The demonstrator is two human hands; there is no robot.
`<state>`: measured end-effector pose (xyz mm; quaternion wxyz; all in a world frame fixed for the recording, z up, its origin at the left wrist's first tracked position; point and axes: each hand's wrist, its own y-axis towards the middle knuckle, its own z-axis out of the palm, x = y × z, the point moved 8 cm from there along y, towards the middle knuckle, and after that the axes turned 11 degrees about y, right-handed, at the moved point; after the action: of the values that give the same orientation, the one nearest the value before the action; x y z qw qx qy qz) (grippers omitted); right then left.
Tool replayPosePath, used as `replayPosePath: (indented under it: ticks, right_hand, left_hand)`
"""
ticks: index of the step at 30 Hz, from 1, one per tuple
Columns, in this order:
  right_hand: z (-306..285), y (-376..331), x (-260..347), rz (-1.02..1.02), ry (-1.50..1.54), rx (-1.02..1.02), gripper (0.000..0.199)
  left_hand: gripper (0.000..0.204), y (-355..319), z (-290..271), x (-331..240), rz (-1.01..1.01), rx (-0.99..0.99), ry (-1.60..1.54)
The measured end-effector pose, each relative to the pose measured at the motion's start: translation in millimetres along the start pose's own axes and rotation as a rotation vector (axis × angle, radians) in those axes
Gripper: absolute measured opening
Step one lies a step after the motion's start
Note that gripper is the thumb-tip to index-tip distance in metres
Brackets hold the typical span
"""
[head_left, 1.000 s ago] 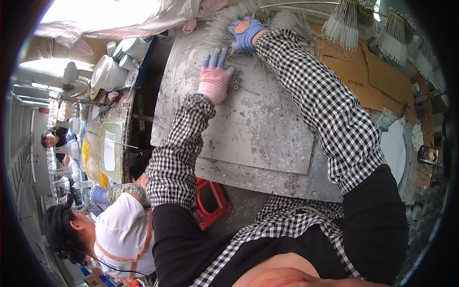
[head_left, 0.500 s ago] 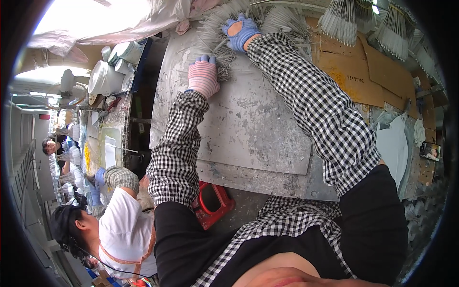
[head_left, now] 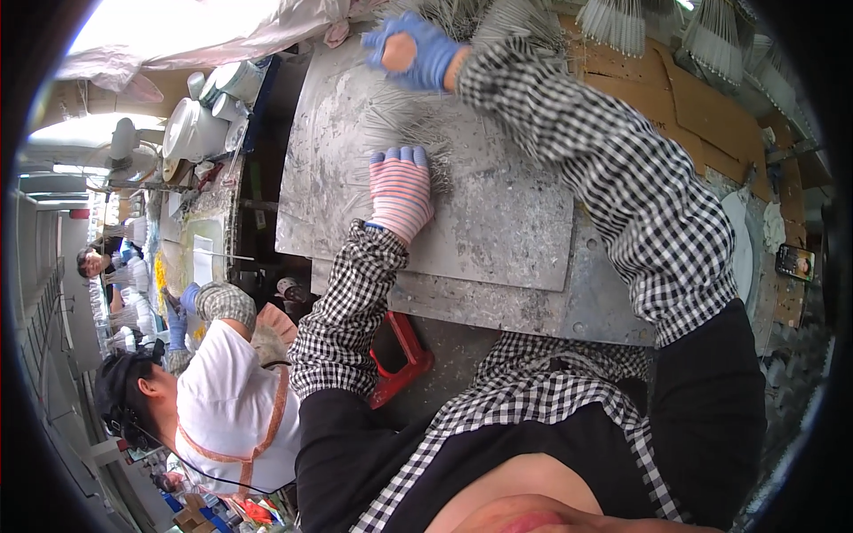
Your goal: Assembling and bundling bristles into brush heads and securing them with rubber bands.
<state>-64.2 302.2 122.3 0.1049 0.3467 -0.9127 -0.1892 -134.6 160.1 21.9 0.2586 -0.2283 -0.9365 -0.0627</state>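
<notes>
Red tool: from here I see a red handled object [head_left: 402, 360] lying low against the near edge of the bench, just beside my left sleeve.
Co-worker: to my lower left a person in a white top [head_left: 227, 404] bends over the neighbouring bench (their own gloved hand is well apart from mine).
Bench: a grey, paint-spattered metal sheet [head_left: 498, 222] carries everything.
Left hand: my left hand [head_left: 402, 191], in a pink-striped glove, lies flat with fingers together and extended, pressing on the near end of the fan of thin pale bristles [head_left: 400, 120] spread across the sheet.
Right hand: my right hand [head_left: 410, 49], in a blue glove, is at the far end of the bristles; its fingers are curled, but I cannot tell whether they grip any.
Far edge: bundled brush heads [head_left: 613, 19] hang above brown cardboard [head_left: 693, 98].
</notes>
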Motion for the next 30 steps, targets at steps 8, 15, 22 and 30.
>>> replayPosePath:
  ticks: [8, 15, 22, 30]
  right_hand:
    - [87.7, -117.8, 62.9, 0.205, 0.773, 0.346, 0.040]
    - [83.6, -130.4, 49.8, 0.046, 0.183, 0.154, 0.024]
    - [57.8, -148.1, 59.8, 0.049, 0.164, 0.142, 0.029]
    - [13.5, -283.4, 101.5, 0.532, 0.477, 0.219, 0.024]
  left_hand:
    - [0.076, -38.0, -11.4, -44.7, 0.073, -0.021, -0.009]
    - [0.085, -90.9, -21.8, -53.6, 0.163, -0.059, -0.168]
    - [0.101, -94.1, -20.8, -53.6, 0.253, 0.102, 0.021]
    - [0.077, -50.7, -23.1, -48.9, 0.356, 0.007, 0.076]
